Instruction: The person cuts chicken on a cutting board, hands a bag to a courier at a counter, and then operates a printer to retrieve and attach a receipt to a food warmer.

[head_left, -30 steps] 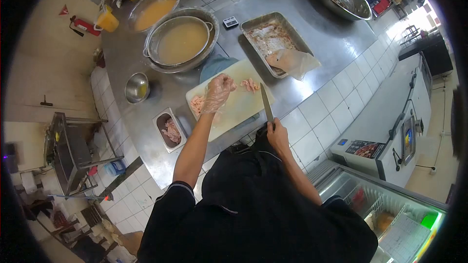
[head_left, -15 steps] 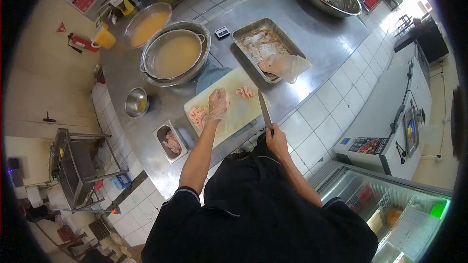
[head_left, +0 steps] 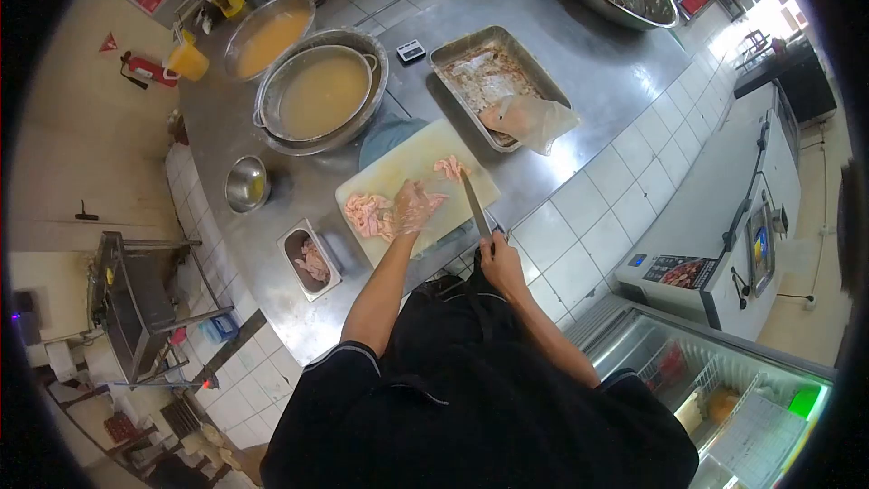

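Note:
My left hand, in a clear plastic glove, is closed on a strip of pale pink raw meat over the white cutting board. Beside its wrist lies a larger heap of raw meat. My right hand grips the handle of a long kitchen knife. The blade slants across the board's right side, its tip next to a small pile of cut meat. A blue-grey cloth shows from under the board.
A steel container with meat and a small steel bowl stand left. Behind are a large basin with a strainer, a digital scale and a metal tray holding a plastic bag.
My left hand has come down and nearer to me on the board, with the strip now showing at its right. The knife has shifted left, its tip now at the small pile.

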The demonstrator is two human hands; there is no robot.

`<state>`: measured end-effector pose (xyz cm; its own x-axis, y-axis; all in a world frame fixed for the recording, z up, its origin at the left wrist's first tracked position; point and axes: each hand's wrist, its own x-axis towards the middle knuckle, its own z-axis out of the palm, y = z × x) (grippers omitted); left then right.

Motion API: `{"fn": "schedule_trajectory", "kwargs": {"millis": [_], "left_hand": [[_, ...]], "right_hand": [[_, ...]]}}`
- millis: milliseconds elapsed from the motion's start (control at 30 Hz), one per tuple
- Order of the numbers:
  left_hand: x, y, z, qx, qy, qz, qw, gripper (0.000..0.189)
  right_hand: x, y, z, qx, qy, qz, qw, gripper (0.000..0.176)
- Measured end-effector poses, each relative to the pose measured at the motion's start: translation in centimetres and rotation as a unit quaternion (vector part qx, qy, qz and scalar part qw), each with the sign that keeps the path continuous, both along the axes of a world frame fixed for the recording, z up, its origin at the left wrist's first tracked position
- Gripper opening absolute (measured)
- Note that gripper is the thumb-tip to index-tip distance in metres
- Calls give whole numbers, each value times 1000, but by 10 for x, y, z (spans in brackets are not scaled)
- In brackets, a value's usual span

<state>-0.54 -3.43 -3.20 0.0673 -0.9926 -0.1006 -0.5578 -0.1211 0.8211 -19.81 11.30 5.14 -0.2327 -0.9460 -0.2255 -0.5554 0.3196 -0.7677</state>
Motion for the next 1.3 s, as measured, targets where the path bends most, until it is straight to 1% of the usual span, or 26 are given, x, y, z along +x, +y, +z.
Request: {"fn": "schedule_trajectory", "kwargs": {"millis": [100,200,300,367,400,500,533,600,700,800,867,900,1000,1100,1167,1200,1300], "left_hand": [[4,5,7,-9,-120,-20,992,39],[8,12,23,11,-256,-38,966,37],[22,23,1,-75,-325,-51,942,35],[29,25,-14,-150,-336,-35,929,37],[30,26,-10,-186,-341,-29,921,38],[21,21,6,-6,-327,20,945,41],[17,23,9,-81,-311,48,946,42],[10,33,16,-229,-276,103,928,42],[-4,48,38,-243,-208,-1,948,37],[2,50,22,-187,-239,-60,951,30],[6,47,9,-170,-219,-72,958,28],[8,47,12,-160,-210,-80,961,28],[14,56,21,-172,-217,-90,957,28],[18,60,18,-279,-194,-126,932,29],[23,60,-4,-271,-180,-108,939,28],[24,60,-1,-266,-173,-99,943,28],[29,52,6,-277,-202,-119,932,28]], "right_hand": [[12,-2,-19,-10,30,47,998,22],[25,-6,-28,-11,85,103,991,19],[29,-9,-40,-6,115,136,984,22],[28,-11,-46,-29,136,121,983,20],[27,-11,-43,-39,148,113,982,19],[24,-13,-33,-25,120,124,985,18],[25,-14,-30,-23,121,121,985,18],[28,-14,-27,-18,120,113,986,18],[28,-15,-23,-12,97,98,990,18],[25,-14,-25,-33,78,78,993,19],[21,-15,-19,-7,79,73,994,19],[21,-14,-16,7,78,70,994,19],[23,-12,-17,-1,89,86,992,18],[31,-15,-19,-16,114,131,985,17],[36,-18,-19,-31,123,143,982,16],[37,-18,-21,-37,127,148,980,16],[32,-22,-39,-33,141,128,981,16]]}}
